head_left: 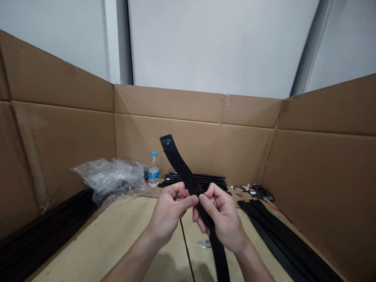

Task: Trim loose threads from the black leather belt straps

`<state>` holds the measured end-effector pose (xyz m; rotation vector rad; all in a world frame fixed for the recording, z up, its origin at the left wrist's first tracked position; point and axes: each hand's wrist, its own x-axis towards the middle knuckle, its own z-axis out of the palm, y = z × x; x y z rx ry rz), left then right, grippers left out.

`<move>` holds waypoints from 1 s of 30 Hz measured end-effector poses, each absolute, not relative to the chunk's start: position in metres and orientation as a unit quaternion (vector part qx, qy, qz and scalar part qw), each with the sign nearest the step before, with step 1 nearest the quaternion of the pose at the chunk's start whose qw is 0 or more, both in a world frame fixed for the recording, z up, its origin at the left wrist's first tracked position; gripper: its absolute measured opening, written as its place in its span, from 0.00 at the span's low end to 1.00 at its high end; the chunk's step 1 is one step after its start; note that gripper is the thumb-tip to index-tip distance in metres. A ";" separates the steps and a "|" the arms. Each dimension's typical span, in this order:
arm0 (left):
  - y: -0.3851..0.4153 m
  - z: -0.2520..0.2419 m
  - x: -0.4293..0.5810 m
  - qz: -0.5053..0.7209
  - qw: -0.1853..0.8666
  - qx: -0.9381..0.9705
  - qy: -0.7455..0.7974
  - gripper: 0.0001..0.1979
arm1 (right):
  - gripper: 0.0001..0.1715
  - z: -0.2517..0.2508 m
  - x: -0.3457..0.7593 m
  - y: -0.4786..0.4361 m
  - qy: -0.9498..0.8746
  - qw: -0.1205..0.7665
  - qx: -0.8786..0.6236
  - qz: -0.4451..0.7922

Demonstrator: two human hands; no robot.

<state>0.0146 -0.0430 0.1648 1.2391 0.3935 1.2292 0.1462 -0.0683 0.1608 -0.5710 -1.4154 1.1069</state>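
In the middle of the head view a long, flat black strap (181,166) is held up in both my hands. Its upper end is squared, with a small hole or fitting near the tip, and the lower part runs down past the bottom edge. A narrow dark band (196,190) crosses the strap between my thumbs. My left hand (173,207) pinches it from the left, thumb and fingers closed. On the other side my right hand (221,213) grips with its thumb beside the band and fingers curled behind. A thin dark cord (185,244) runs down below my left hand.
Small thread snips (205,244) lie behind the strap. Black straps (282,231) lie right, dark lengths (49,227) left, and a black stack (173,179) at the back. Nearby are a water bottle (153,172), clear plastic (113,178) and tangled cords (261,192). Cardboard walls (167,137) surround the table.
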 end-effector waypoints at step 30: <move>-0.056 0.177 0.007 0.552 0.538 0.601 0.212 0.16 | 0.20 0.156 0.154 -0.064 -0.611 0.557 -0.223 0.517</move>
